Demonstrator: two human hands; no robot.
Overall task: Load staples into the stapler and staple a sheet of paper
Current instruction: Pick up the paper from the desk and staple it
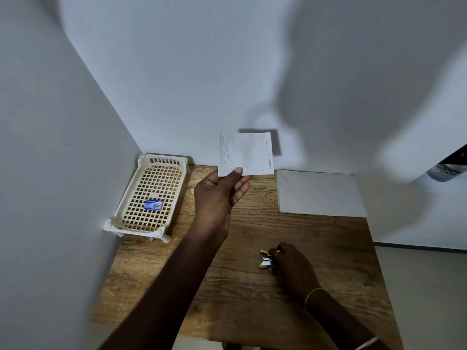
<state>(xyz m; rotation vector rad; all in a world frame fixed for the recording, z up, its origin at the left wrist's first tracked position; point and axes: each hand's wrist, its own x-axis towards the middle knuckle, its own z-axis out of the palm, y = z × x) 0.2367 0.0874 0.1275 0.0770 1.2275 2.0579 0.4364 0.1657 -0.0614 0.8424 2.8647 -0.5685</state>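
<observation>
- Head view: I see the left hand [219, 193] raised at the centre of the frame, above the wooden worktop [242, 294].
- That hand pinches a small sheet of paper [246, 152] by its lower edge, thumb in front and fingers behind; the sheet stands upright against the white wall [177, 84].
- Short dark marks run down the sheet near its left and right edges; I cannot tell from here whether they are staples.
- The right hand [293, 266] is lower right of centre, palm down on the worktop, its fingers closed around a small yellow stapler [265, 260]; only yellow ends and a pale middle part show past the fingers.
- A thin band sits on the right wrist and a ring on one finger.
- A cream plastic basket [141, 223] stands at the left of the frame, in the corner against the wall.
- A small blue staple box [153, 205] lies on the basket's grid floor, towards its near end.
- A flat white stack of paper [318, 193] lies on the worktop at the right, against the back wall, well apart from the stapler.
</observation>
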